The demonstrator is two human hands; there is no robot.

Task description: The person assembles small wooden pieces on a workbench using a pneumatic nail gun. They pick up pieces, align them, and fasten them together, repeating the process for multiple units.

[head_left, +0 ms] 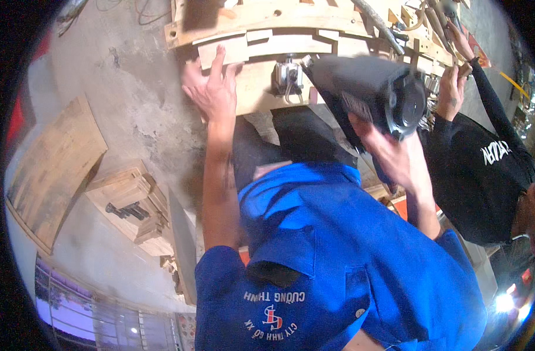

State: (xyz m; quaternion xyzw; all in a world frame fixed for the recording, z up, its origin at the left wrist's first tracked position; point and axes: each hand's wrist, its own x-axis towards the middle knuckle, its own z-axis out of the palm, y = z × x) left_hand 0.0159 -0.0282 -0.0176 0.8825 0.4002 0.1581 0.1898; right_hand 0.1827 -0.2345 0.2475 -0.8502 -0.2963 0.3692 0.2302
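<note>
My left hand (212, 90) is spread at the near edge of a wooden frame, its fingers apart. One finger stretches onto a small pale wood block (235, 48) that lies against a longer curved wooden rail (238, 26). In my right hand (393, 155) is a bulky black nail gun (367, 79), smeared by motion, with a round cap at its right end. Its narrow nose points left, close to the wood and near a silvery metal fitting (289, 76). The fingers around its handle are partly hidden by the tool.
At my right, a co-worker in black (478, 169) has a hand (453, 88) at the same workbench. A metal bar (379, 24) lies across the wood. To the left stand a curved wooden panel (59, 169) and a wooden piece (127, 202) with a dark tool on it.
</note>
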